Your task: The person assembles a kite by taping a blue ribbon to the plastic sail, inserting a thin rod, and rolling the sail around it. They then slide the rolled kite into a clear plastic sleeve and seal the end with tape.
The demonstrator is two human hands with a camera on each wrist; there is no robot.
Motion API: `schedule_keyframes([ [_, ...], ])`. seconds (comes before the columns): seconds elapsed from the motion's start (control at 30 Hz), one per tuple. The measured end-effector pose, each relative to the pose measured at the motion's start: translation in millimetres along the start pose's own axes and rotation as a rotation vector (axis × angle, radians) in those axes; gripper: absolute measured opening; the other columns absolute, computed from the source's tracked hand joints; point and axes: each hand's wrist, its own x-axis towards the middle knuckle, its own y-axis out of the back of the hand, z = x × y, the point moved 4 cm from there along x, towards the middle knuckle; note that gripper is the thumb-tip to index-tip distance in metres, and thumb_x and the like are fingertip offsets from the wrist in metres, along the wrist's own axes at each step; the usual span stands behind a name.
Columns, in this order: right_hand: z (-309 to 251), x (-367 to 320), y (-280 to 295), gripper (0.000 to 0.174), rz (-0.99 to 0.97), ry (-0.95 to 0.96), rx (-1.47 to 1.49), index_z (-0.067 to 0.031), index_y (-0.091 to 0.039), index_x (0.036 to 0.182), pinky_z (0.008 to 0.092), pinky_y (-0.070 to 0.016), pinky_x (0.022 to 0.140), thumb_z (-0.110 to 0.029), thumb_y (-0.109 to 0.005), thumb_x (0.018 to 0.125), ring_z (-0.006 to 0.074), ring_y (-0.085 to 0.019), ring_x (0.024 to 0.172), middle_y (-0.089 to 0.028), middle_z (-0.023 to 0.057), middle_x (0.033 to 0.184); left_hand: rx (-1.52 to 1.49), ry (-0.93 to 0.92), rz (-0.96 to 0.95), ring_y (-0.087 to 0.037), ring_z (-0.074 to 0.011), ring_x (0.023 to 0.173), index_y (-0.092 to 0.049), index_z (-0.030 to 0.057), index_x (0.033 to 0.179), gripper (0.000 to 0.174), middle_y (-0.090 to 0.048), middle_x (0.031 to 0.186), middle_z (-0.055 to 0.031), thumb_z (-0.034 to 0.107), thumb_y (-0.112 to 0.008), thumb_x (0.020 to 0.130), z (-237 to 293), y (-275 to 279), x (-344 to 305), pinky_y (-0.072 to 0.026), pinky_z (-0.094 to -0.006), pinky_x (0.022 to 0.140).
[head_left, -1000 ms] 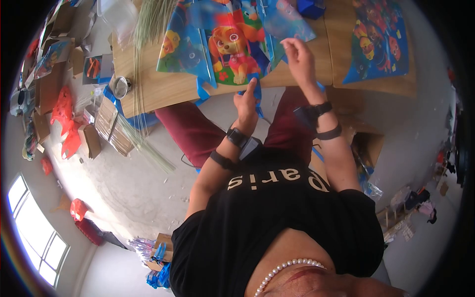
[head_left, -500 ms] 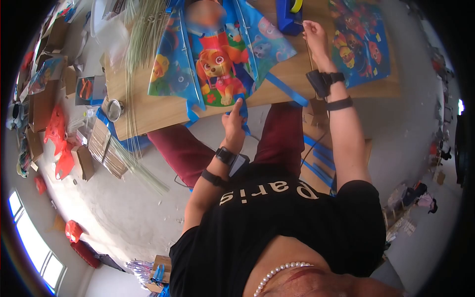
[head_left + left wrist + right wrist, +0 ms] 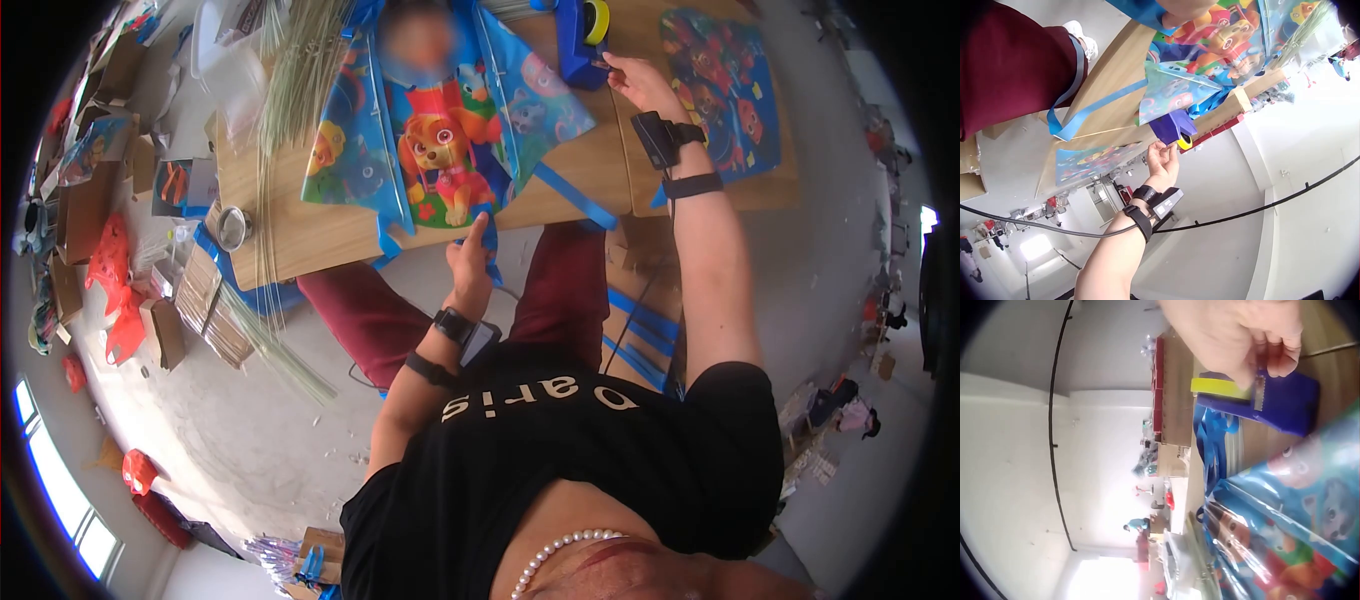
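the left hand (image 3: pixel 468 268) grips a blue strip (image 3: pixel 490 240) at the six o'clock edge of the printed sheet (image 3: pixel 345 165), its thumb lying along the strip; the sheet itself lies on the near side of the counter (image 3: pixel 560 155). at two o'clock from the sheet, the right hand (image 3: pixel 648 88) has its fingertips at the blue dispenser (image 3: pixel 576 55), which carries a yellow roll (image 3: pixel 598 22), though i cannot tell whether they pinch anything. farther out, a loose blue ribbon (image 3: pixel 575 196) lies at four o'clock, a second printed sheet (image 3: pixel 735 100) at three, thin sticks (image 3: pixel 287 100) at ten and a round tin (image 3: pixel 234 229) at eight. the light dispenser could skid or tip, i judge, if the fingers tugged sideways, and a hard pull on the strip could crease the sheet or drag it off the near edge; fingertips so close to the cutter could also get nicked. the right wrist view shows that toothed cutter (image 3: pixel 1259 394) plainly, with bent fingers beside it, where the head view is too small to tell; the left wrist view adds a white shoe (image 3: pixel 1089 47) beneath, hidden from the head view.
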Motion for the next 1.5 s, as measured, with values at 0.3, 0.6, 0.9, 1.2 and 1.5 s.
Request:
schedule_keyframes([
  [0.3,20,0,9,0.019,0.055,-0.048,0.443,-0.0024,-0.067,0.106,0.0331,-0.0542,0.089,-0.013,-0.074,0.092,0.0188,-0.060,0.092,-0.063,0.0059,0.098,0.013,0.000,0.005,-0.042,-0.0062,0.055,-0.058,0.0166,0.081,0.031,-0.046,0.068,0.0071,0.032,-0.085,0.086,-5,3,4,-0.0381,-0.0264,0.056],
  [0.6,41,-9,0,0.018,0.053,0.019,0.417,-0.0026,-0.066,0.106,0.0331,-0.0528,0.096,-0.015,-0.069,0.094,0.0199,-0.062,0.105,-0.066,0.0073,0.106,-0.023,-0.024,-0.036,-0.041,-0.0047,0.056,-0.063,0.0112,0.101,0.033,-0.052,0.074,0.0071,0.030,-0.086,0.086,-5,3,6,-0.0351,-0.0258,0.054],
  [0.9,41,-36,-13,0.020,0.239,-0.043,0.137,-0.0140,-0.066,0.099,0.0334,-0.0452,0.086,-0.029,-0.075,0.089,0.0114,-0.055,0.089,-0.060,-0.0036,0.094,-0.006,-0.021,-0.051,-0.043,-0.0049,0.059,-0.063,0.0131,0.103,0.030,-0.053,0.077,0.0069,0.029,-0.084,0.087,-3,4,3,-0.0355,-0.0256,0.055],
  [1.2,128,25,48,0.017,0.154,-0.317,0.318,-0.0152,-0.064,0.093,0.0277,-0.0429,0.066,-0.027,-0.074,0.088,0.0108,-0.056,0.073,-0.063,-0.0038,0.083,-0.005,-0.082,-0.036,-0.042,-0.0057,0.057,-0.062,0.0142,0.090,0.028,-0.048,0.071,0.0075,0.031,-0.084,0.087,3,-4,5,-0.0380,-0.0270,0.056],
  [1.5,38,-116,-68,0.028,-0.136,0.127,0.338,-0.0071,-0.066,0.118,0.0274,-0.0478,0.083,-0.030,-0.055,0.107,0.0105,-0.059,0.092,-0.071,0.0052,0.116,0.035,-0.070,-0.008,-0.046,-0.0062,0.061,-0.065,0.0141,0.099,0.029,-0.056,0.079,0.0074,0.031,-0.084,0.086,-4,3,6,-0.0402,-0.0276,0.058],
])
